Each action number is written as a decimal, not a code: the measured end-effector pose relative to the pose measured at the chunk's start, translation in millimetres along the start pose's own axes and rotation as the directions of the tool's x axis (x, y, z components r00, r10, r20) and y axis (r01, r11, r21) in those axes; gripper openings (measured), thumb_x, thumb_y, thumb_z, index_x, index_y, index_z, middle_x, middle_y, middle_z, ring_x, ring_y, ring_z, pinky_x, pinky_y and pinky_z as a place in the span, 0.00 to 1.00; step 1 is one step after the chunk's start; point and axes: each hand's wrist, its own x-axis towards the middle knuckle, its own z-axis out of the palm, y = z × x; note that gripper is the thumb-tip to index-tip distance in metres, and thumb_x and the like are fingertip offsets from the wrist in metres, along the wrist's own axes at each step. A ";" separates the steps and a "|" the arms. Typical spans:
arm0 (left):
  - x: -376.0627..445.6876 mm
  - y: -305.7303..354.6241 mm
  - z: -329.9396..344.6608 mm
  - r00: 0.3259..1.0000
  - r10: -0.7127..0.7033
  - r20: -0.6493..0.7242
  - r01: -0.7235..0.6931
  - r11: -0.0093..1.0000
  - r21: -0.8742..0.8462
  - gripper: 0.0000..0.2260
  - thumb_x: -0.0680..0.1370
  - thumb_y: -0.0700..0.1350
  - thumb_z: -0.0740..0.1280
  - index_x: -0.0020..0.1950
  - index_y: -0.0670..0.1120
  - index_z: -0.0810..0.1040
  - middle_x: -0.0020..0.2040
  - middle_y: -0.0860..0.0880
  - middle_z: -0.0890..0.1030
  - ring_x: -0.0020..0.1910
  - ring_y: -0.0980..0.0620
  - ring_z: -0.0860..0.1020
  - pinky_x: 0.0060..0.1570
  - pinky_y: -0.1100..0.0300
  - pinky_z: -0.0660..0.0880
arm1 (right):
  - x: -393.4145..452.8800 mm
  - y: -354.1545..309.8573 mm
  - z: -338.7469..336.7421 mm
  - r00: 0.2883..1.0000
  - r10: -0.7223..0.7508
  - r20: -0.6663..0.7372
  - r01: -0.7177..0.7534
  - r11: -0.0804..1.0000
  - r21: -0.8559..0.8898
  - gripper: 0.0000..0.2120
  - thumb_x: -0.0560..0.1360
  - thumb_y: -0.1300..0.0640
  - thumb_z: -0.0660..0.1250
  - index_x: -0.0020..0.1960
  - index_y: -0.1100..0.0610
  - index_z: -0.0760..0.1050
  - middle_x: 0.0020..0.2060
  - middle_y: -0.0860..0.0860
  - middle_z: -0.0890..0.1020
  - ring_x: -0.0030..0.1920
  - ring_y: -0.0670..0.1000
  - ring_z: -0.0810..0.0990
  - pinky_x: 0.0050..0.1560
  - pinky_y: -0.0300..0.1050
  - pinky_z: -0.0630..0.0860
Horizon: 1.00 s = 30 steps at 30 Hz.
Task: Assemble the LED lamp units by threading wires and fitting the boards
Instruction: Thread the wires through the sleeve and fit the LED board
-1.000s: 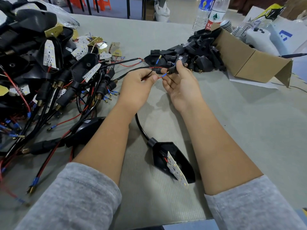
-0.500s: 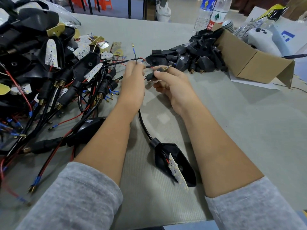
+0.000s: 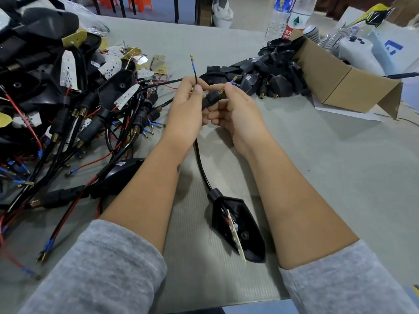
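A black lamp housing (image 3: 242, 225) lies on the table between my forearms, with a white LED board (image 3: 235, 236) standing on edge inside it. Its black cable (image 3: 201, 168) runs up to my hands. My left hand (image 3: 188, 109) pinches a thin black wire (image 3: 194, 71) that sticks up, tipped with a blue sleeve and brass terminal. My right hand (image 3: 235, 109) grips a black stem with a brass threaded end (image 3: 214, 96), held against the left hand's fingers.
A tangle of finished lamps, red and black wires and LED boards (image 3: 68, 98) fills the left. Loose black stems and housings (image 3: 267, 75) spill from a cardboard box (image 3: 340, 82) at the back right. Water bottles (image 3: 288, 17) and a white controller (image 3: 356, 48) stand behind.
My hands have closed together and shifted slightly nearer. The thin wire now stands upright above my left hand, and the black stem has slid along the cable into my right hand's grip.
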 end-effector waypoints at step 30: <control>7.5 -6.8 -10.2 0.990 0.048 -0.136 -0.039 0.997 0.068 0.04 0.80 0.39 0.64 0.52 0.45 0.76 0.30 0.53 0.81 0.26 0.58 0.75 0.33 0.64 0.73 | 9.2 2.4 -11.2 0.952 0.154 -0.264 -0.035 0.913 0.406 0.17 0.85 0.55 0.52 0.44 0.60 0.74 0.30 0.52 0.80 0.25 0.47 0.73 0.29 0.37 0.73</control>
